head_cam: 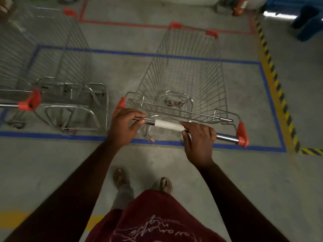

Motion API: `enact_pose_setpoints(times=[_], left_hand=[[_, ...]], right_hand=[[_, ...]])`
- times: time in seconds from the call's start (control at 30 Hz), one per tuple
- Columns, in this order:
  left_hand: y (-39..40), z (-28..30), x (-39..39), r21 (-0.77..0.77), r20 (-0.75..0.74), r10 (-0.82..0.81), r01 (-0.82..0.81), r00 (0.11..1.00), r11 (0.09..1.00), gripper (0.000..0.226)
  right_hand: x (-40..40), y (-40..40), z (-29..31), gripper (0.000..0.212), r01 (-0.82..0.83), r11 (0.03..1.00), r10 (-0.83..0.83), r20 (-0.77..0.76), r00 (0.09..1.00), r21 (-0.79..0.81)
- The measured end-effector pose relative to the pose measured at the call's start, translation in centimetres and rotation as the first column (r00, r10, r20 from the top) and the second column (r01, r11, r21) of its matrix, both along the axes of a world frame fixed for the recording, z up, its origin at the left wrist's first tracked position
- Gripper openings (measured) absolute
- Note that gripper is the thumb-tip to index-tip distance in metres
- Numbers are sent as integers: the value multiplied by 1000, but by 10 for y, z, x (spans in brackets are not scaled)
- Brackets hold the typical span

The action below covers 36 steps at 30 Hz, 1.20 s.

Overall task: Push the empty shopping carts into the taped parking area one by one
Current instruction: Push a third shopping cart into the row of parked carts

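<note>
Both hands, left hand point(125, 126) and right hand point(199, 138), lay loosely curled on the handle bar point(225, 137) of the rigid, free-rolling wire shopping cart point(188, 75), blue-taped bay point(269, 95) at 12 o'clock.

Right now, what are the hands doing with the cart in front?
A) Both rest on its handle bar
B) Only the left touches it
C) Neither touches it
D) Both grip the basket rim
A: the left hand and right hand both sit on the handle bar, either side of its white wrap.
</note>
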<state>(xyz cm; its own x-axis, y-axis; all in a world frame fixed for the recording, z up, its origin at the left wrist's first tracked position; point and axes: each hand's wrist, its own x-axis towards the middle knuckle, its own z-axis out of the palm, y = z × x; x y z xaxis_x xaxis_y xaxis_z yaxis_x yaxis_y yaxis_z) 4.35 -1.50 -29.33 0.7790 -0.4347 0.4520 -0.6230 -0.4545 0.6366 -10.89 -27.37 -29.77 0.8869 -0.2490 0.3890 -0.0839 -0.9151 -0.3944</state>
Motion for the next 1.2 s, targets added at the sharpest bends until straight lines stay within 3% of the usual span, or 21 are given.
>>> enact_pose_setpoints(times=[0.47, 0.97, 1.2], left_hand=[[138, -1, 93, 26, 40, 103, -104, 994, 994, 9], [179, 5, 81, 64, -34, 103, -100, 994, 993, 18], [216, 11, 69, 158, -44, -45, 51, 998, 986, 31]], right_hand=[[134, 134, 5, 32, -9, 995, 8, 5, 1000, 101], [131, 174, 3, 33, 7, 984, -20, 73, 997, 175], [119, 190, 0, 31, -23, 986, 12, 69, 998, 168]])
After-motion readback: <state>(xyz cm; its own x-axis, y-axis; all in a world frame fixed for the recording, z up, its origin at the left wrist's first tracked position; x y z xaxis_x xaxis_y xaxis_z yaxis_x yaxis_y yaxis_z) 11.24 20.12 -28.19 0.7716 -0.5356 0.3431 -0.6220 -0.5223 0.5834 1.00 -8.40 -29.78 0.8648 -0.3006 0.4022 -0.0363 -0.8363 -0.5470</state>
